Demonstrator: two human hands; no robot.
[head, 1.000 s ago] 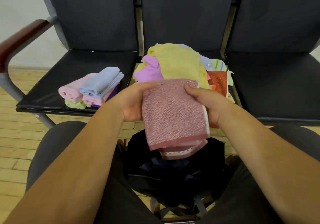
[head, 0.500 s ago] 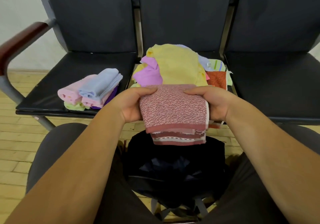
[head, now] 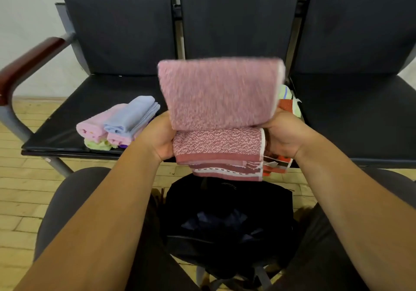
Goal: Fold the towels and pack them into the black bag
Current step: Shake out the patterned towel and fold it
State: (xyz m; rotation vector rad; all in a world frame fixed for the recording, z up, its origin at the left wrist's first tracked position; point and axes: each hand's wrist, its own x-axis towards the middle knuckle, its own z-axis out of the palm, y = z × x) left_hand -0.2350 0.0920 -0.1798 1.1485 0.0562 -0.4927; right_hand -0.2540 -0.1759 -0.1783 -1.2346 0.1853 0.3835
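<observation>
Head view showed us mid-fold, left hand (head: 161, 141) and right hand (head: 283, 140) each with a grip clamped on the pink towel (head: 220, 97) above the black bag (head: 227, 218) at 6 o'clock; we judged its raised flap needed laying flat before packing.

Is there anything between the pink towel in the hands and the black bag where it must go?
The left hand and right hand hold the pink towel above the black bag, whose mouth looks open; nothing visible lies between them.
</observation>
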